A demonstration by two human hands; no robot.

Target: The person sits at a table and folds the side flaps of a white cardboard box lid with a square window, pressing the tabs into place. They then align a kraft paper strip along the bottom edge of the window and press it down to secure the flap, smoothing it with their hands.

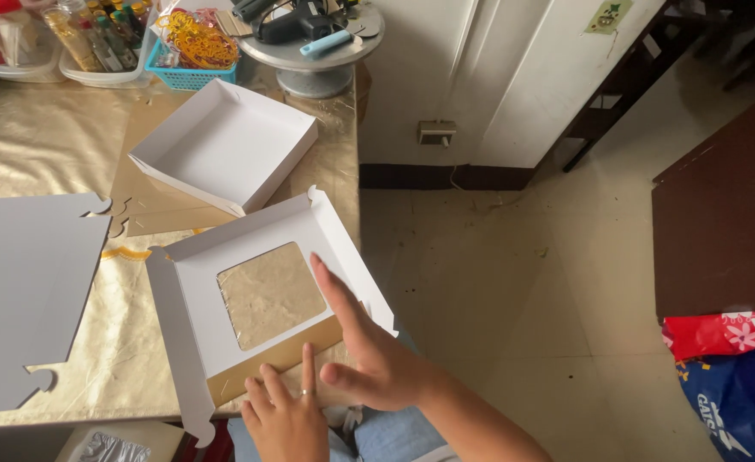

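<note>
Windowed box lid (266,295), unfolded, at the worktop's (44,141) right front corner. My right hand (369,355) lies flat and open on its right flap; my left hand (287,415), fingers spread, presses the near flap. Neither grip holds anything. Crease best along the score, pressing evenly.

1. We are looking at a home craft corner: a table (44,137) under gold wrap stands against a white panelled wall (514,77).
2. We see a glue gun (296,21) on a round stand, a blue basket (191,75) of gold trinkets, and flat white box blanks (22,282).
3. Tiled floor (514,299) and shopping bags (728,376) suggest a lived-in room.
</note>
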